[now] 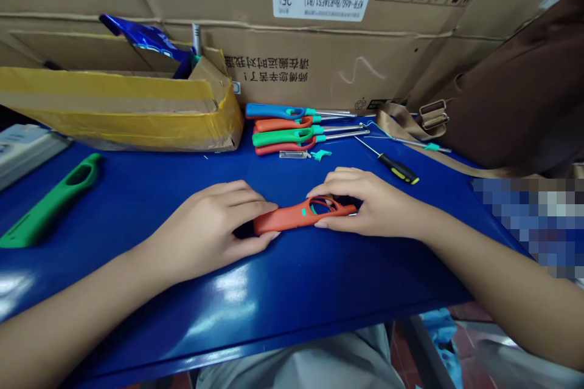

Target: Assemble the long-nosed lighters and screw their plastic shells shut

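An orange lighter body [292, 219] with a small teal button lies on the blue table [283, 292], held at both ends. My left hand [214, 228] grips its handle end, with fingers above and thumb below. My right hand [365, 203] pinches the trigger-loop end, where a dark opening shows. Both hands rest on the table top.
Behind lie several finished long-nosed lighters [292, 129] in blue, orange and green, a small clear part [294, 154], a teal piece [320, 154] and a black-and-yellow screwdriver [392, 165]. A green lighter shell [50, 200] lies left. A taped cardboard box [123, 106] and a brown bag [515, 91] flank them.
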Action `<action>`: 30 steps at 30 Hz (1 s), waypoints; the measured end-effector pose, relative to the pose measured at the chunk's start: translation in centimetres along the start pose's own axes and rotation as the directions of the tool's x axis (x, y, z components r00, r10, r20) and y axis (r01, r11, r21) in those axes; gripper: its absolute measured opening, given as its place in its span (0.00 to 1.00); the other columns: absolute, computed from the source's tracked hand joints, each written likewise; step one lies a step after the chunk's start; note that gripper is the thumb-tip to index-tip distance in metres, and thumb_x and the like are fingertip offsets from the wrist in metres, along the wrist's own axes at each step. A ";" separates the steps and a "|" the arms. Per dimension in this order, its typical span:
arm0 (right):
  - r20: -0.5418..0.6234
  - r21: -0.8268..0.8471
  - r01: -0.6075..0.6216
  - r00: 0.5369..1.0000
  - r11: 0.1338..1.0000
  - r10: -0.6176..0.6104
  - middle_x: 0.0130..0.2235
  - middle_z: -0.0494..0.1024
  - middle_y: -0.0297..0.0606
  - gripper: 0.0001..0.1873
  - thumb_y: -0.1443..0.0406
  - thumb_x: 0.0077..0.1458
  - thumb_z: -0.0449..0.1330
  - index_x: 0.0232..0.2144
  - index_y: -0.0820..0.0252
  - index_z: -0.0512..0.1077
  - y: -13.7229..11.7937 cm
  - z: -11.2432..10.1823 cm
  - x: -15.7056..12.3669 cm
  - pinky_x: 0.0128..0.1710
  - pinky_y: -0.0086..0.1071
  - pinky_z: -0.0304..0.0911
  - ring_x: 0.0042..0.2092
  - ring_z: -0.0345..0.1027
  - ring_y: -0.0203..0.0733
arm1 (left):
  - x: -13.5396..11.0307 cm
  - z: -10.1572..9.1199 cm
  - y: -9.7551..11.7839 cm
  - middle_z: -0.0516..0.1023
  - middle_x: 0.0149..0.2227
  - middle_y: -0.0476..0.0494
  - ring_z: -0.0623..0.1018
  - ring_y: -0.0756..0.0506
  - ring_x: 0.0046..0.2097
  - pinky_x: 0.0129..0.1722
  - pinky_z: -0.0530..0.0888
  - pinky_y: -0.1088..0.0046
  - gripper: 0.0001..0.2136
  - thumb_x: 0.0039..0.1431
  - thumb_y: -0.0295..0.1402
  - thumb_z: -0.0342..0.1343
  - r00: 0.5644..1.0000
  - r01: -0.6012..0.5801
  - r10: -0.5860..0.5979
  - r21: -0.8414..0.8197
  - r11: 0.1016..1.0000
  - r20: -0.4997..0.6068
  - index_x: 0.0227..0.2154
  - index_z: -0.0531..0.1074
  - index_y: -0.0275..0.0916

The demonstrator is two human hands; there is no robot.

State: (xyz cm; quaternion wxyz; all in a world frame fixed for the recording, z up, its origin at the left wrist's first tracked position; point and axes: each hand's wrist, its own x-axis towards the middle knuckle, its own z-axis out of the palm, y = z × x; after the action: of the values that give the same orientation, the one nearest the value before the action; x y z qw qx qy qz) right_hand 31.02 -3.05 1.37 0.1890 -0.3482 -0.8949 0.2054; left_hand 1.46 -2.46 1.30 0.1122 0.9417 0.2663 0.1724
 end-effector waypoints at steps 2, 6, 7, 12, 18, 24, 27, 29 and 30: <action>-0.006 -0.006 -0.006 1.000 1.000 0.006 0.42 0.77 0.39 0.18 0.57 0.59 0.66 0.50 0.57 0.77 0.1 0.2 0.0 0.46 0.38 0.62 0.44 0.70 0.42 | 0.0 -0.1 0.0 0.81 0.41 0.44 0.77 0.42 0.41 0.41 0.74 0.64 0.10 0.65 0.38 0.59 1.000 -0.002 0.002 0.016 1.000 0.009 0.45 0.77 0.39; -0.007 -0.023 -0.016 1.000 1.000 0.016 0.47 0.74 0.41 0.18 0.58 0.59 0.67 0.50 0.56 0.77 0.3 0.7 0.0 0.50 0.39 0.61 0.50 0.68 0.45 | 0.1 0.1 0.0 0.81 0.42 0.43 0.78 0.42 0.42 0.42 0.74 0.64 0.11 0.66 0.38 0.58 1.000 0.002 -0.004 0.059 0.998 0.030 0.45 0.76 0.39; -0.003 -0.030 -0.017 1.000 0.999 0.016 0.47 0.74 0.40 0.18 0.57 0.59 0.67 0.50 0.55 0.77 0.3 0.8 0.0 0.51 0.40 0.61 0.50 0.68 0.45 | 0.1 0.1 0.0 0.81 0.42 0.43 0.78 0.42 0.42 0.43 0.74 0.64 0.11 0.66 0.38 0.57 0.999 0.004 -0.006 0.075 0.997 0.033 0.45 0.76 0.39; 0.008 -0.059 -0.027 1.000 0.998 0.027 0.47 0.75 0.40 0.16 0.56 0.60 0.65 0.49 0.55 0.77 0.4 1.1 0.0 0.51 0.41 0.59 0.50 0.69 0.46 | 0.0 0.0 0.1 0.80 0.42 0.42 0.77 0.42 0.42 0.41 0.74 0.65 0.11 0.67 0.39 0.55 0.999 0.011 -0.018 0.118 0.993 0.052 0.45 0.76 0.39; 0.033 -0.056 -0.043 0.998 0.998 0.044 0.47 0.76 0.40 0.16 0.56 0.60 0.65 0.48 0.54 0.76 0.3 1.1 0.1 0.52 0.42 0.57 0.50 0.69 0.46 | -0.1 0.0 0.1 0.80 0.44 0.42 0.78 0.41 0.43 0.42 0.74 0.65 0.12 0.68 0.40 0.54 0.998 0.020 -0.026 0.107 0.994 0.057 0.45 0.77 0.40; 0.036 -0.042 -0.054 0.998 0.998 0.055 0.47 0.76 0.40 0.16 0.56 0.60 0.65 0.48 0.55 0.76 0.3 1.1 0.1 0.51 0.41 0.58 0.50 0.70 0.45 | -0.1 0.0 0.2 0.79 0.44 0.42 0.78 0.42 0.43 0.41 0.75 0.65 0.12 0.68 0.40 0.54 0.997 0.037 -0.044 0.105 0.994 0.065 0.46 0.78 0.41; 0.033 -0.034 -0.054 0.998 0.998 0.055 0.46 0.76 0.40 0.16 0.56 0.60 0.65 0.48 0.57 0.76 0.3 1.2 0.1 0.50 0.40 0.59 0.49 0.70 0.45 | -0.2 0.2 0.4 0.79 0.44 0.42 0.78 0.42 0.42 0.40 0.75 0.66 0.12 0.68 0.40 0.54 0.996 0.048 -0.055 0.119 0.992 0.063 0.46 0.78 0.41; 0.030 -0.043 -0.054 0.998 0.998 0.055 0.47 0.76 0.40 0.16 0.56 0.60 0.65 0.48 0.57 0.76 0.2 1.2 0.1 0.49 0.40 0.59 0.49 0.70 0.45 | -0.2 0.3 0.6 0.79 0.43 0.42 0.78 0.42 0.41 0.40 0.76 0.64 0.13 0.69 0.40 0.53 0.997 0.040 -0.050 0.167 0.985 0.056 0.46 0.78 0.41; 0.031 -0.058 -0.054 0.998 0.997 0.056 0.47 0.77 0.41 0.16 0.56 0.60 0.65 0.48 0.57 0.76 0.1 1.2 0.1 0.49 0.40 0.59 0.49 0.71 0.45 | -0.3 0.4 0.8 0.79 0.43 0.42 0.78 0.41 0.41 0.39 0.76 0.64 0.13 0.69 0.40 0.53 0.997 0.036 -0.048 0.204 0.978 0.053 0.46 0.78 0.40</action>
State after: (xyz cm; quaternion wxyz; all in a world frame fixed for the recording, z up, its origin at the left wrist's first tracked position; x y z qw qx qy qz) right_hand 30.43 -3.25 0.34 0.1587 -0.3746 -0.8934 0.1904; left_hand 1.76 -3.31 1.14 0.0267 0.9470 0.2989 0.1149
